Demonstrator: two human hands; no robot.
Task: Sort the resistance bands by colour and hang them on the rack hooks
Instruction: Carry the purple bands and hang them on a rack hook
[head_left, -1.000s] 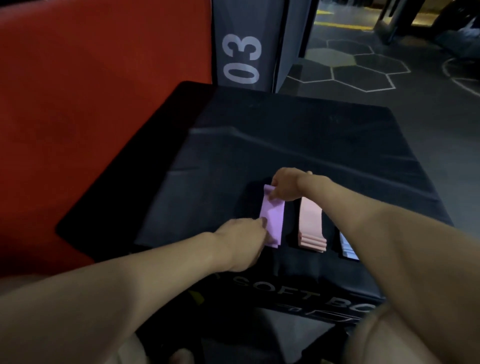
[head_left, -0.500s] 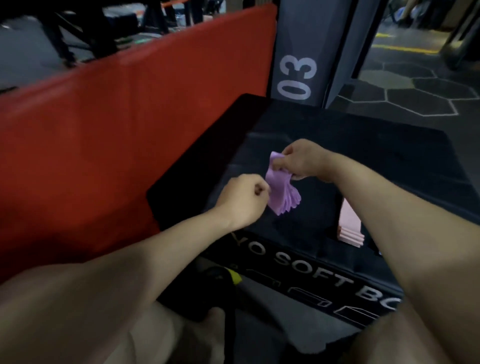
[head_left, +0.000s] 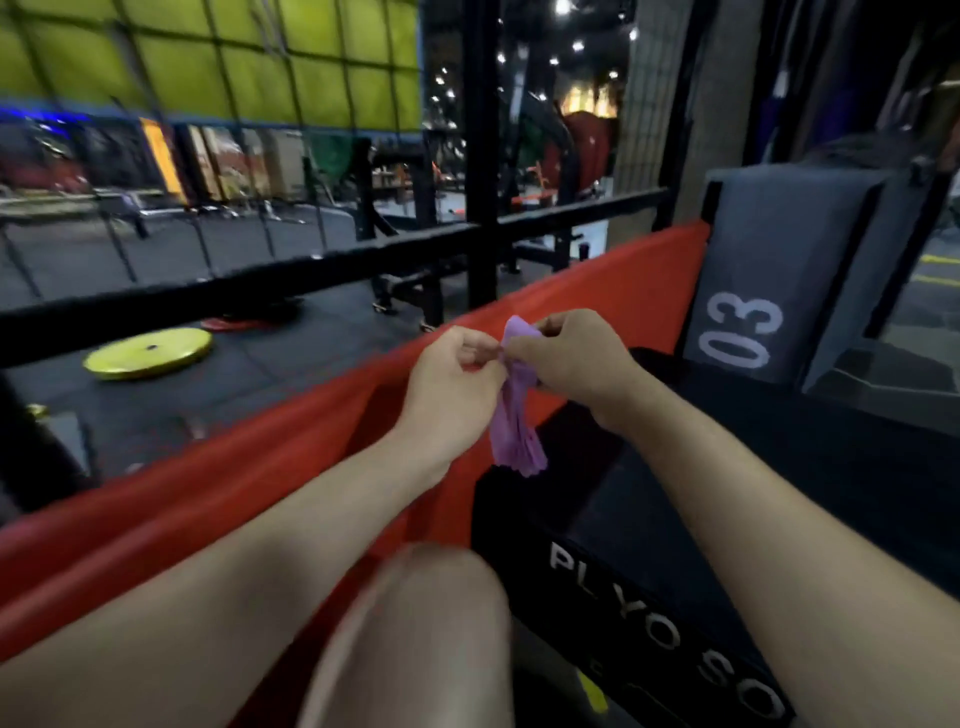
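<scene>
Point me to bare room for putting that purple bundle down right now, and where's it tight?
Free: the black plyo box top, right of the purple bands, between the "03" pad and the box's lettered front edge. Tight: where the left hand and right hand both pinch the bundle above the red pad.

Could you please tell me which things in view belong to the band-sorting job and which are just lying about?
Part of the job:
- bunch of purple elastic resistance bands, hanging down
- left hand and right hand, both pinching its top

Just lying about:
- round yellow weight plate on the floor
- black padded plyo box
- red padded mat
- grey padded block marked 03
</scene>
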